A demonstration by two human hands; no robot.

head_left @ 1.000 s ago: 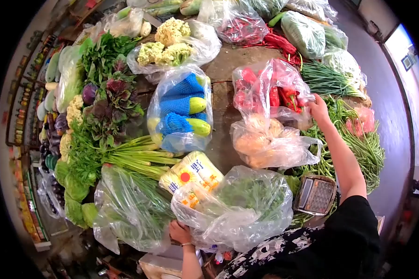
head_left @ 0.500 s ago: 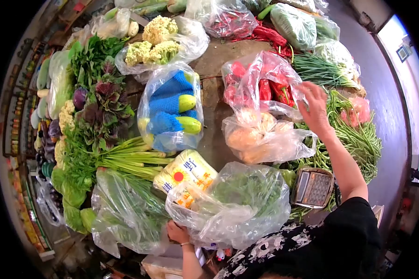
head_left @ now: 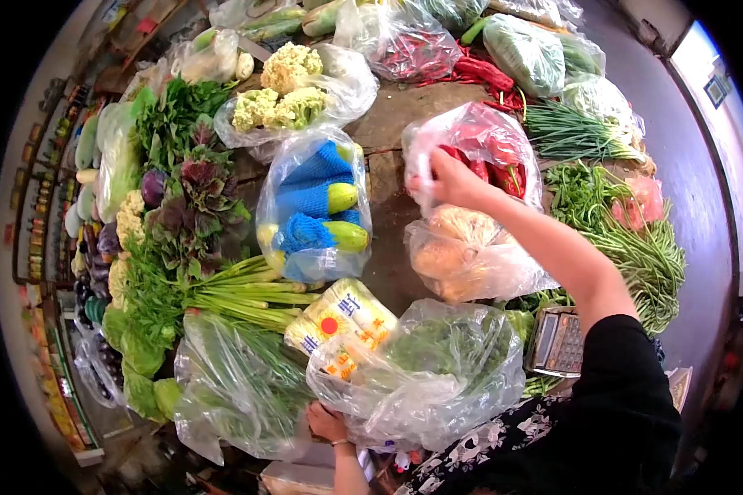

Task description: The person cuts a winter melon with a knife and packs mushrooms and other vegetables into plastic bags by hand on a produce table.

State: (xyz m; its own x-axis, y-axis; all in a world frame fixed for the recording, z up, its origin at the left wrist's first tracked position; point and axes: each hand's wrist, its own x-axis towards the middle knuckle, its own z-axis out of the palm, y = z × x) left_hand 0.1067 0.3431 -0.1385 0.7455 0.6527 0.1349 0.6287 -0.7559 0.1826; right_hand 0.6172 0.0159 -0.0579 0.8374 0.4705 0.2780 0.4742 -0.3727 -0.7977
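Note:
My right hand is closed on the left edge of a clear plastic bag of red peppers. Just below it lies a clear bag of round, pale orange produce. My left hand rests low at the near edge, between a bag of long green leaves and a bag of feathery greens. Its fingers are partly hidden, and what they hold, if anything, cannot be made out. A white printed package sits above that hand.
Blue-netted green vegetables lie in a bag at the centre, cauliflower beyond them. Leafy purple greens are at left. Green beans and a calculator are at right. Scallions lie at the upper right.
My right hand has moved left across the pepper bag, from its right side to its left edge, and closed there. The bag's opening is wider. My left hand has stayed near the same place.

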